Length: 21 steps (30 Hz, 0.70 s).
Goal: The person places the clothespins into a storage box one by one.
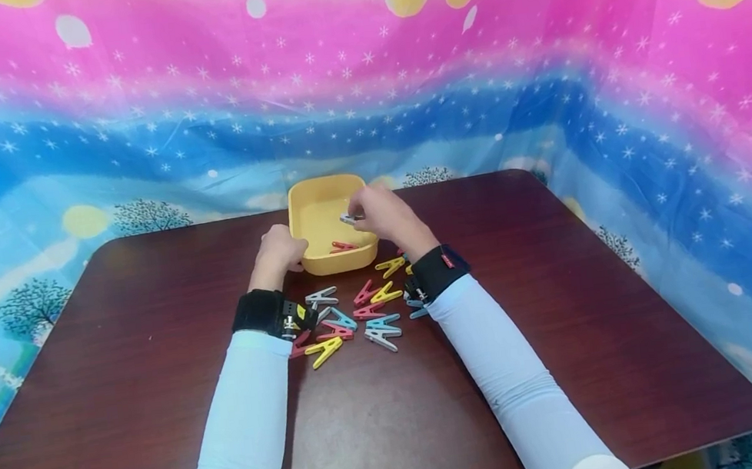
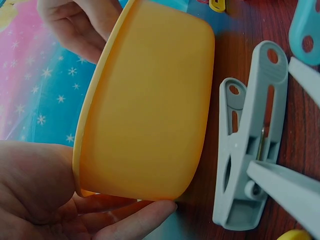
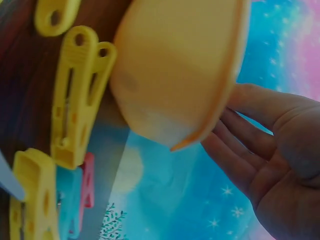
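Note:
A yellow plastic bin [image 1: 334, 265] stands at the far side of the table with a red clothespin [image 1: 343, 246] lying in it. My left hand [image 1: 278, 252] grips the bin's left side; the left wrist view has the palm at the rim and fingers along the outer wall [image 2: 145, 110]. Over the bin's right half, my right hand [image 1: 388, 216] pinches a grey clothespin [image 1: 348, 219] between thumb and fingers. In the right wrist view that clothespin is hidden behind the bin wall [image 3: 175, 65], and the fingers reach past the rim.
Several loose clothespins lie in front of the bin, among them a yellow one [image 1: 324, 351], a blue one [image 1: 382, 322] and a grey one [image 1: 321, 296]. The dark wood table [image 1: 399, 433] ends just behind the bin, where a patterned cloth [image 1: 212, 145] hangs.

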Each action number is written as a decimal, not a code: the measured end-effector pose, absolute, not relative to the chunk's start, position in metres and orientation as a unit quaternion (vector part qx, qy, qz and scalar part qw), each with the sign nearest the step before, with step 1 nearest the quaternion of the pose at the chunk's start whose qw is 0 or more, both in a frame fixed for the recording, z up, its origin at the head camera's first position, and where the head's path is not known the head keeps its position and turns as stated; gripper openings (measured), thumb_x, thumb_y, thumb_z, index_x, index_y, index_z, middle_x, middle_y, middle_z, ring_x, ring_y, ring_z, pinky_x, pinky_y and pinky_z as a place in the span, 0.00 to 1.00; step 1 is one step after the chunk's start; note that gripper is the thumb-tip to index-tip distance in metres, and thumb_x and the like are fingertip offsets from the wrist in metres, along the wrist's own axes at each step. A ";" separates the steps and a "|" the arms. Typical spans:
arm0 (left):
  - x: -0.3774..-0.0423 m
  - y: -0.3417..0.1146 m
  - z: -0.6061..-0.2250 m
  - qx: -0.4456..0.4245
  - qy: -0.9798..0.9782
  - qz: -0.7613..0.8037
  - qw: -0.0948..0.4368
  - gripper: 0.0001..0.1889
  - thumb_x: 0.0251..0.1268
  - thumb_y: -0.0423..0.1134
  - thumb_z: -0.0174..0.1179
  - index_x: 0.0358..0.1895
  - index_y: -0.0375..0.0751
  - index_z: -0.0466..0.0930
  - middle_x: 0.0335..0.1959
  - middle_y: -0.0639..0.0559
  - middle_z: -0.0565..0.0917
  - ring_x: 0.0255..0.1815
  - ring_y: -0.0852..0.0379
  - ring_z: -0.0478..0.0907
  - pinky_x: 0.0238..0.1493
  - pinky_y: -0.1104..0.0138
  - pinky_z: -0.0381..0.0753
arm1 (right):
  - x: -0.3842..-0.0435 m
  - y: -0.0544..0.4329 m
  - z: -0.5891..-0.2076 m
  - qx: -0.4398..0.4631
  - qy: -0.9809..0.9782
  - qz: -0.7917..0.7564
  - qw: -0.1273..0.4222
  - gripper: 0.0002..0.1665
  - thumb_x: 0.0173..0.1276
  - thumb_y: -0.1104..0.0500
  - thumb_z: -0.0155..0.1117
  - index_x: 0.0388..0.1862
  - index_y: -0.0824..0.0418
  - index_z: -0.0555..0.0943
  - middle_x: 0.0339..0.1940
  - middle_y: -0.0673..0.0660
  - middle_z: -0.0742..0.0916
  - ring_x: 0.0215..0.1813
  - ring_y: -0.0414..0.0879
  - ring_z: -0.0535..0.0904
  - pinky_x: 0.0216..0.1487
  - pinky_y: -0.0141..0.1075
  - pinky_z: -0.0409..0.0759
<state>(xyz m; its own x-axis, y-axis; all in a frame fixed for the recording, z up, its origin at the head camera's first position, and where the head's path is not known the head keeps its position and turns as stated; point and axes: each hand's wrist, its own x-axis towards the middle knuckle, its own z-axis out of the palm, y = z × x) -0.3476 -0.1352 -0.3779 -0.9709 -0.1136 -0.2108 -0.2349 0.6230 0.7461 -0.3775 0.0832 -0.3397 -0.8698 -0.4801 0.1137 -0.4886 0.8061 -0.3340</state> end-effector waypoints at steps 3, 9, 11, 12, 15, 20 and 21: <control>-0.347 -0.135 -0.377 -0.098 0.898 0.423 0.074 0.21 0.82 0.35 0.51 0.69 0.26 0.73 0.62 0.31 0.82 0.60 0.36 0.90 0.59 0.52 0.93 | -0.378 0.082 -0.344 0.248 -0.954 0.169 0.011 0.15 0.76 0.61 0.73 0.58 0.62 0.89 0.56 0.60 0.92 0.57 0.54 0.89 0.59 0.45 0.89; -0.345 -0.135 -0.376 -0.098 0.900 0.418 0.077 0.22 0.82 0.35 0.51 0.70 0.25 0.72 0.63 0.31 0.82 0.60 0.36 0.90 0.58 0.52 0.93 | -0.380 0.083 -0.349 0.238 -0.958 0.157 0.009 0.22 0.77 0.61 0.72 0.67 0.62 0.85 0.65 0.61 0.89 0.66 0.56 0.86 0.67 0.47 0.88; -0.345 -0.135 -0.376 -0.096 0.900 0.419 0.076 0.21 0.82 0.35 0.51 0.70 0.25 0.72 0.63 0.31 0.82 0.59 0.36 0.90 0.58 0.52 0.93 | -0.380 0.084 -0.349 0.237 -0.959 0.154 0.008 0.22 0.78 0.61 0.71 0.68 0.62 0.84 0.66 0.61 0.89 0.68 0.56 0.86 0.68 0.48 0.87; -0.345 -0.135 -0.376 -0.097 0.899 0.420 0.075 0.21 0.82 0.35 0.51 0.69 0.26 0.72 0.63 0.31 0.82 0.59 0.36 0.90 0.59 0.52 0.93 | -0.381 0.085 -0.348 0.236 -0.959 0.154 0.007 0.22 0.78 0.61 0.71 0.68 0.62 0.84 0.66 0.61 0.89 0.68 0.56 0.85 0.69 0.48 0.87; -0.344 -0.135 -0.376 -0.095 0.899 0.421 0.075 0.21 0.82 0.35 0.51 0.69 0.26 0.73 0.62 0.31 0.82 0.59 0.36 0.90 0.59 0.52 0.92 | -0.381 0.089 -0.345 0.228 -0.961 0.155 0.005 0.22 0.79 0.62 0.69 0.69 0.61 0.84 0.66 0.61 0.88 0.69 0.56 0.84 0.71 0.48 0.86; -0.344 -0.135 -0.376 -0.092 0.899 0.421 0.074 0.20 0.82 0.35 0.51 0.68 0.26 0.73 0.61 0.31 0.83 0.59 0.36 0.89 0.59 0.52 0.92 | -0.382 0.097 -0.340 0.213 -0.962 0.169 0.010 0.20 0.79 0.64 0.67 0.68 0.62 0.84 0.66 0.62 0.87 0.69 0.56 0.83 0.70 0.48 0.86; -0.344 -0.135 -0.376 -0.092 0.899 0.421 0.074 0.20 0.82 0.35 0.51 0.68 0.26 0.73 0.61 0.31 0.83 0.59 0.36 0.89 0.59 0.52 0.92 | -0.383 0.098 -0.339 0.212 -0.962 0.173 0.012 0.20 0.79 0.64 0.67 0.68 0.62 0.84 0.65 0.62 0.87 0.68 0.56 0.83 0.69 0.48 0.86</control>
